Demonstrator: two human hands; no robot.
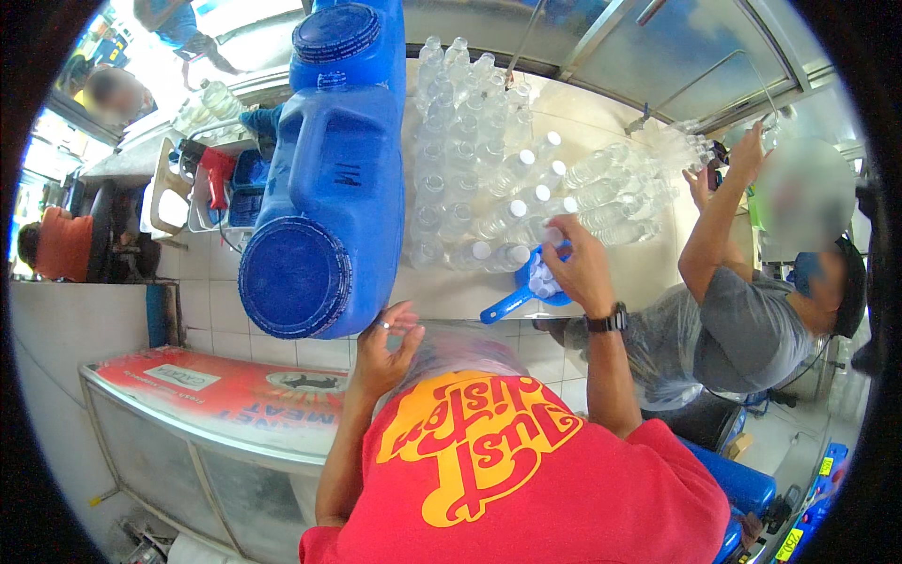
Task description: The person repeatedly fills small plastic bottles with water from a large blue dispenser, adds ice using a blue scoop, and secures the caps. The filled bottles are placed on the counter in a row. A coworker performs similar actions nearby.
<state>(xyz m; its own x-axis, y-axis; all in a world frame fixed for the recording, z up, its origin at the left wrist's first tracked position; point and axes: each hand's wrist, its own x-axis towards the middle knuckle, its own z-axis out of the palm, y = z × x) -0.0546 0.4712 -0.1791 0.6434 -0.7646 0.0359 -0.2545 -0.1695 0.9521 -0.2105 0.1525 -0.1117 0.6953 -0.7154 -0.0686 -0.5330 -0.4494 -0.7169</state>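
My right hand [584, 268], with a dark watch at its wrist, reaches over the table's front edge. Its fingers are closed around a white bottle cap [552, 236] at the top of a clear bottle; the fingers partly hide whether the cap is seated. Just below it lies a blue plastic dipper [507, 305] full of loose white caps [543, 279]. Several clear plastic bottles with white caps [517, 210] stand to the left of that hand. My left hand [387, 346], a ring on one finger, hangs by the table edge beside a big blue jug, fingers apart and holding nothing.
The blue water jug [343, 179] lies on its side at the table's left. Uncapped bottles [446, 141] stand in rows behind the capped ones; more bottles [606, 193] crowd the right. A co-worker in a grey shirt [752, 329] reaches up there. A red-topped glass chest [216, 395] is at lower left.
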